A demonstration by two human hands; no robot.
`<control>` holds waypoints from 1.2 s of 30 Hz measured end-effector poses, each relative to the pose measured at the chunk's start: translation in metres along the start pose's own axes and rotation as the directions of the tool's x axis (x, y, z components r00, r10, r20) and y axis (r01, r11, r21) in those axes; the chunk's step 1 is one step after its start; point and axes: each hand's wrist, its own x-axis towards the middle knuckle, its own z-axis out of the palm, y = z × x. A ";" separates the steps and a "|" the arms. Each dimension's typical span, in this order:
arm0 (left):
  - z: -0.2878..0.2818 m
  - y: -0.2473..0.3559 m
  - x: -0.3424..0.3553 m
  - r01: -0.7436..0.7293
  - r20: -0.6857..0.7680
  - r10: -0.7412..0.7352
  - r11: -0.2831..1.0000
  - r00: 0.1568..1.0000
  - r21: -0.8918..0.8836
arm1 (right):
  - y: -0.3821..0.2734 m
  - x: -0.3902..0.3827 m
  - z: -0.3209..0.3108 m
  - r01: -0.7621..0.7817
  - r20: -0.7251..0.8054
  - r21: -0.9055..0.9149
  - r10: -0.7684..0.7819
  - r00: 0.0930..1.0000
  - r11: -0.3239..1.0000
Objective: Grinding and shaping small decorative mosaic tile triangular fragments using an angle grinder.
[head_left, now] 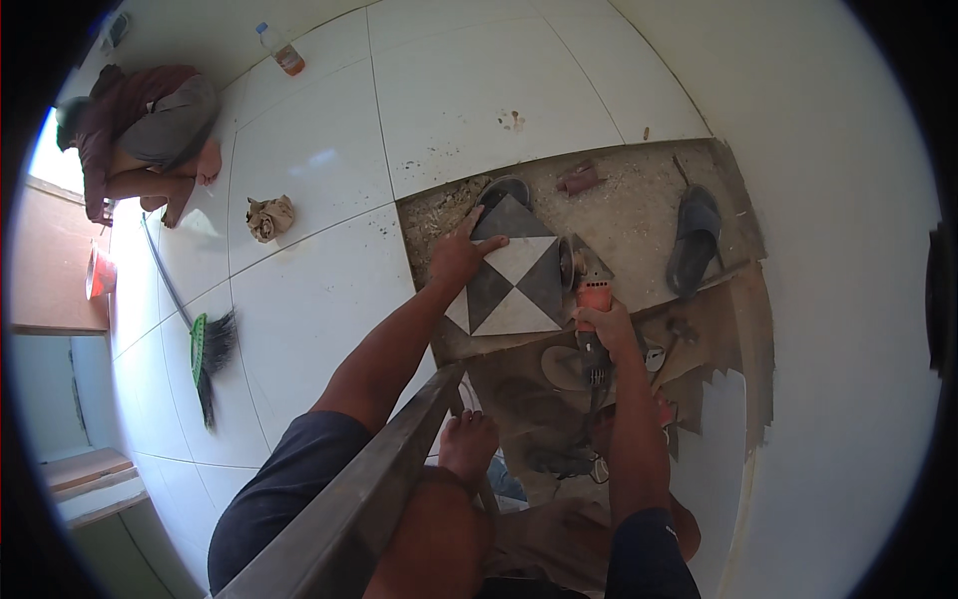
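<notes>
Patterned tile (515, 299) lies right of left hand (459, 255), spread at its upper-left corner; right hand (611, 325) grips orange grinder (594, 296) beside it.

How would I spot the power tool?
Find the bare patch in the white floor. There, the left hand touches a patterned tile; at its right edge, the right hand holds the grinder. Its orange body stands out from the dark sandals nearby.
</notes>
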 end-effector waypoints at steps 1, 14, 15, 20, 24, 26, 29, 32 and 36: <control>0.000 -0.003 0.000 -0.016 -0.022 0.016 1.000 1.000 -0.006 | -0.003 0.000 0.001 -0.002 0.011 -0.004 0.002 1.000 1.000; 0.003 -0.003 0.001 -0.031 -0.024 0.031 1.000 0.999 -0.003 | -0.017 0.008 -0.002 -0.103 0.019 -0.056 0.104 0.994 0.993; 0.003 -0.004 0.001 -0.034 -0.023 0.034 0.999 0.999 -0.002 | -0.017 0.009 -0.002 -0.102 0.016 -0.054 0.103 0.995 0.993; 0.000 0.002 -0.002 -0.015 -0.032 0.015 1.000 0.999 0.021 | -0.008 0.000 -0.007 -0.028 -0.009 0.101 0.029 1.000 0.994; -0.009 0.001 -0.009 0.078 -0.063 -0.065 0.971 0.996 0.228 | -0.007 -0.032 -0.024 -0.073 -0.031 0.180 0.080 0.996 0.981; -0.015 0.008 -0.019 0.045 -0.039 -0.036 0.959 0.999 0.279 | -0.001 -0.051 -0.046 -0.058 -0.034 0.241 0.068 0.997 0.969; -0.030 -0.012 -0.030 0.024 -0.034 -0.017 0.977 0.999 0.214 | -0.011 -0.084 -0.060 -0.110 -0.064 0.302 0.135 0.989 0.947; -0.024 -0.046 -0.051 -0.184 -0.221 0.241 0.950 0.945 0.250 | -0.027 -0.124 -0.073 -0.101 -0.096 0.364 0.145 0.985 0.926; -0.043 -0.069 -0.112 -0.190 -0.188 0.212 0.973 0.959 0.127 | -0.039 -0.175 -0.088 -0.044 -0.114 0.351 0.089 0.989 0.935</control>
